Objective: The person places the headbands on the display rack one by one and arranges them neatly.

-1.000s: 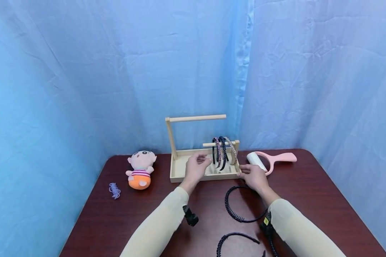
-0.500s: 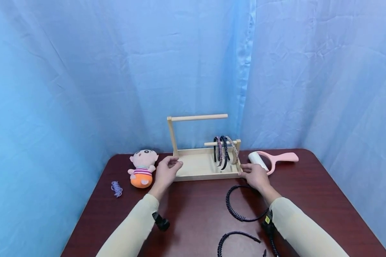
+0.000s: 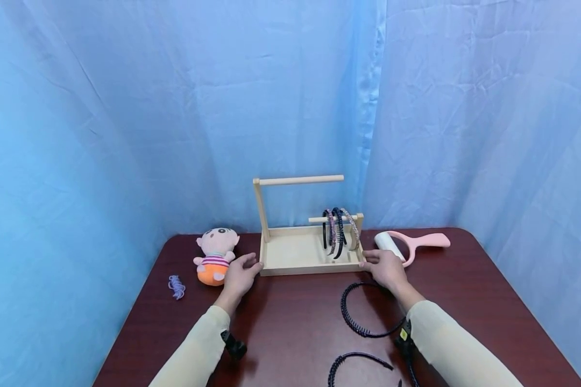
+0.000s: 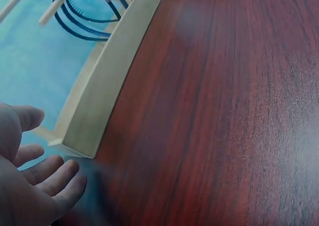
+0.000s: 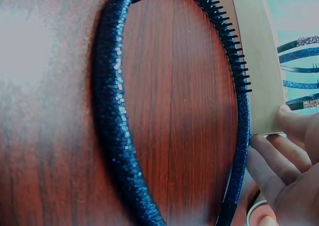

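Note:
A pale wooden rack [image 3: 295, 270] has a shallow tray base, a tall bar on the left and a short peg on the right. Several headbands [image 3: 338, 236] hang from that peg. My left hand [image 3: 240, 277] is at the tray's left end, fingers loosely spread beside the corner; in the left wrist view its thumb is above the end wall and its fingers outside. My right hand [image 3: 388, 269] holds the tray's front right corner between thumb and fingers. Close by my right hand, a glittery dark headband [image 5: 119, 91] with comb teeth lies on the table.
A second dark headband [image 3: 336, 368] lies near the front edge. Behind my right hand is a pink-handled lint roller [image 3: 428, 240]. A plush doll [image 3: 216, 260] and a purple bundle of cord [image 3: 176, 287] lie on the left of the brown table [image 3: 290, 328]. Blue curtains [image 3: 290, 107] enclose the back.
My left hand has moved left from over the tray's middle to its left end, then slightly nearer to me. The right hand has stayed at the right corner.

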Demonstrator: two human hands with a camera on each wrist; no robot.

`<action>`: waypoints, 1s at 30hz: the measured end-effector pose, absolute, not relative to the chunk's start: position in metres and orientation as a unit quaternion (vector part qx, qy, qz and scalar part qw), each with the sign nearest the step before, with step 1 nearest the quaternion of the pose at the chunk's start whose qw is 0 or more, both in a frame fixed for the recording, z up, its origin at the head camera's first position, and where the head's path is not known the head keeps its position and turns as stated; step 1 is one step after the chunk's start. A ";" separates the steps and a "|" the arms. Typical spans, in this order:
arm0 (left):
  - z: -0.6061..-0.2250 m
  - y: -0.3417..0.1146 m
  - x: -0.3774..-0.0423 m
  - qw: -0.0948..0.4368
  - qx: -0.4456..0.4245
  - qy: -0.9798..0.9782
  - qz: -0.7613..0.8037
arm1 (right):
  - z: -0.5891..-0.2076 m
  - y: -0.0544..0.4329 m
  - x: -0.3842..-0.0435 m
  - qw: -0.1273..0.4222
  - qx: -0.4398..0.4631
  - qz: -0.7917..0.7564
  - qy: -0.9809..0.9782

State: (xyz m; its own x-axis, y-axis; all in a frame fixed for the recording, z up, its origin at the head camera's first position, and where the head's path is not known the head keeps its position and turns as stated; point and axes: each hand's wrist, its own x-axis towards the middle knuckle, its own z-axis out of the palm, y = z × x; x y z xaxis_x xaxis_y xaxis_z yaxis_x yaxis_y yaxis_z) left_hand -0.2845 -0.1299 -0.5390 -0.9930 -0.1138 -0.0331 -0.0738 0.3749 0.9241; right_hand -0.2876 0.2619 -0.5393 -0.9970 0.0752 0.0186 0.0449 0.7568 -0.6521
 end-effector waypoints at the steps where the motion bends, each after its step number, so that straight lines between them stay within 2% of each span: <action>1: -0.541 -0.130 -0.285 0.014 0.059 -0.826 -0.560 | -0.540 0.262 -0.288 0.024 -0.030 0.348 -0.937; 10: -0.551 -0.129 -0.288 -0.008 0.054 -0.803 -0.594 | -0.537 0.261 -0.285 0.029 -0.026 0.343 -0.939; 18: -0.556 -0.128 -0.289 -0.004 0.036 -0.801 -0.597 | -0.536 0.262 -0.284 0.035 -0.021 0.336 -0.941; 30: -0.555 -0.129 -0.293 -0.009 0.057 -0.801 -0.595 | -0.534 0.261 -0.284 0.021 -0.023 0.339 -0.940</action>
State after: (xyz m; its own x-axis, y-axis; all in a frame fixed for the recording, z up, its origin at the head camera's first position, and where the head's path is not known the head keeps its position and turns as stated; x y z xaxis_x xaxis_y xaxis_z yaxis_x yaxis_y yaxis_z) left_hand -0.2928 -0.1287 -0.5546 -0.9934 -0.0808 -0.0819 -0.1017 0.2847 0.9532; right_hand -0.2844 0.2607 -0.5336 -0.9981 0.0573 0.0241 0.0288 0.7696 -0.6379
